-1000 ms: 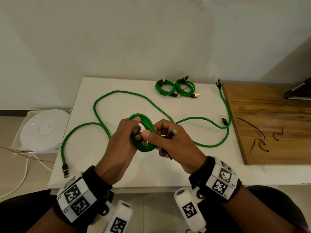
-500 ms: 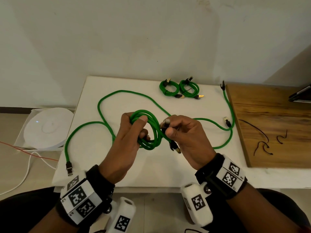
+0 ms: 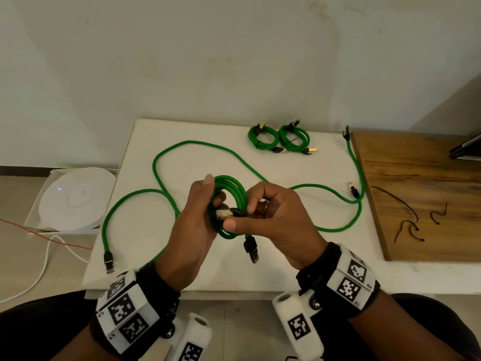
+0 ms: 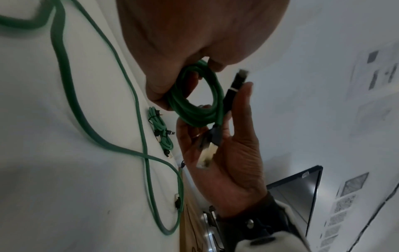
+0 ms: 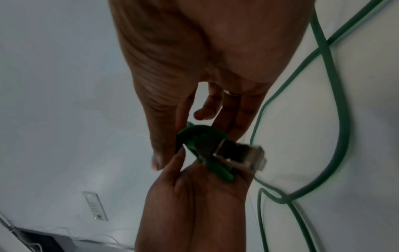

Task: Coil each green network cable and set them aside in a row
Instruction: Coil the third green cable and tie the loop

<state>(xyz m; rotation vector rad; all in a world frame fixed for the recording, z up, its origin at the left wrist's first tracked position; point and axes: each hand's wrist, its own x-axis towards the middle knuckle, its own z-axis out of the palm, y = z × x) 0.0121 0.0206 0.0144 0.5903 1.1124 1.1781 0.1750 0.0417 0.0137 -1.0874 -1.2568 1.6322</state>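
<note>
A green network cable coil [image 3: 230, 186] is held upright above the white table [image 3: 135, 230]. My left hand [image 3: 205, 204] grips its left side, thumb on top. My right hand [image 3: 243, 217] pinches the coil's right side and one plug end [image 3: 225, 212], which pokes across the coil's opening. The other plug [image 3: 251, 250] hangs below. The left wrist view shows the coil [image 4: 194, 104] and both plugs against the right palm [image 4: 233, 162]. In the right wrist view the metal plug [image 5: 239, 156] lies over the coil [image 5: 200, 134]. Two tied coils [image 3: 263, 138] [image 3: 294, 139] lie side by side at the back.
Loose green cable [image 3: 187, 143] sprawls in loops over the table, with plugs at the front left [image 3: 108, 260] and the right [image 3: 353, 190]. A wooden board [image 3: 421, 178] on the right carries black ties [image 3: 406, 217]. A white round device [image 3: 75, 199] sits on the floor at left.
The coil has been lifted and turned upright between my hands. My right hand has brought one plug end across the coil's middle, and the other plug now dangles lower.
</note>
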